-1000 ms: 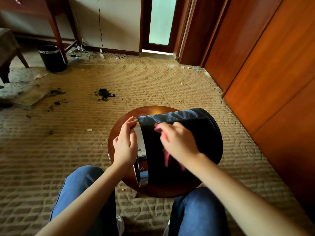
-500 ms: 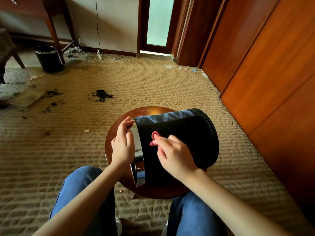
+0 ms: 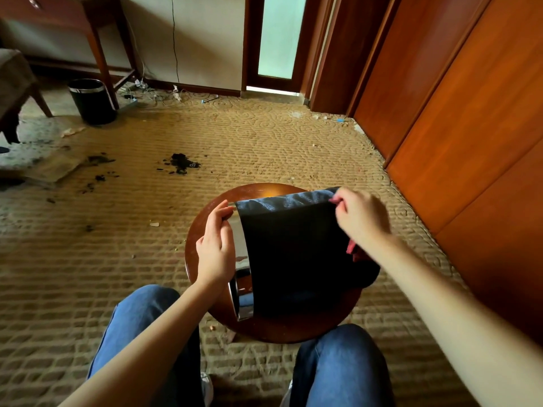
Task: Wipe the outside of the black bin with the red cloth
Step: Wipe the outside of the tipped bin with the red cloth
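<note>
Now the black cylindrical bin (image 3: 293, 259) lies sideways on our round wooden desk (image 3: 264, 330). Our left grip (image 3: 216, 248) holds its chrome rim (image 3: 241, 248); our right grip (image 3: 360, 215) pinches the red cloth (image 3: 351, 248) against the base end. We judge long, firm strokes best.

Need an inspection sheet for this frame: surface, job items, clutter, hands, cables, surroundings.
Surface: round wooden table, bare wood showing around the bin.
Job's things: black bin lies on its side on the table, chrome rim to the left; red cloth at its base end.
Clutter: dark debris and scraps on the carpet; second bin stands by a desk leg.
Hands: left hand holds the chrome rim; right hand grips the red cloth at the bin's base end.
Cables: cable tangle at the far wall, one wire running up it.
Surroundings: wooden panels on the right, frosted door ahead.
</note>
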`<action>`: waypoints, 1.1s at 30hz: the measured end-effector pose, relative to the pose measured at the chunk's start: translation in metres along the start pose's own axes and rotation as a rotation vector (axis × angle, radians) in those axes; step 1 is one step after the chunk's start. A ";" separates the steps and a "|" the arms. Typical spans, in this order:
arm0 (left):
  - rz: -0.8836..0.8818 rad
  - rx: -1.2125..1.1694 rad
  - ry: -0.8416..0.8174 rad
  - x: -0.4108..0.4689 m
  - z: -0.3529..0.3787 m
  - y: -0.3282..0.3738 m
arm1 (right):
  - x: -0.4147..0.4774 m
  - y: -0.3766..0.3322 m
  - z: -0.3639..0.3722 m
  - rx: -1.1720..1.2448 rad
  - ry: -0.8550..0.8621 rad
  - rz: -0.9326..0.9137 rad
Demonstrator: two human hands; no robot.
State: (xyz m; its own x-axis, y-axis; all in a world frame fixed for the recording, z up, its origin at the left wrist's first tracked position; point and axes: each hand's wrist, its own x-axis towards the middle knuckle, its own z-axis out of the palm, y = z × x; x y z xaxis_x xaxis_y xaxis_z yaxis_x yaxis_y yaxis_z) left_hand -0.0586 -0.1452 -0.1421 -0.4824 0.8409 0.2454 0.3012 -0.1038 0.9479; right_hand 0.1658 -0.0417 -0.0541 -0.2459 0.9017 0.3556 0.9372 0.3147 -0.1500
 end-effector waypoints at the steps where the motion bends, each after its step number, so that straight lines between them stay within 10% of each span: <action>1: -0.002 -0.004 0.005 0.001 0.000 -0.002 | -0.011 -0.018 0.005 0.063 0.050 -0.089; 9: 0.047 0.034 0.004 0.004 -0.002 -0.012 | -0.076 -0.132 0.034 0.259 0.171 -0.544; 18: 0.046 -0.015 0.013 -0.008 0.003 -0.005 | -0.007 0.020 -0.020 -0.121 -0.079 0.132; 28: 0.005 0.053 -0.029 -0.002 -0.003 -0.028 | -0.058 -0.167 0.033 0.155 0.148 -0.422; 33: 0.130 0.163 -0.036 -0.016 -0.008 -0.028 | -0.039 -0.087 0.024 0.133 0.201 -0.368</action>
State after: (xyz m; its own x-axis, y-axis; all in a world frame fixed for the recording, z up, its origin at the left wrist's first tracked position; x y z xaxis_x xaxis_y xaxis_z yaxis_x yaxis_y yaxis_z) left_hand -0.0664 -0.1601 -0.1709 -0.4022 0.8447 0.3533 0.4894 -0.1278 0.8626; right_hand 0.0884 -0.0972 -0.0767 -0.4921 0.6506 0.5784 0.7530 0.6515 -0.0922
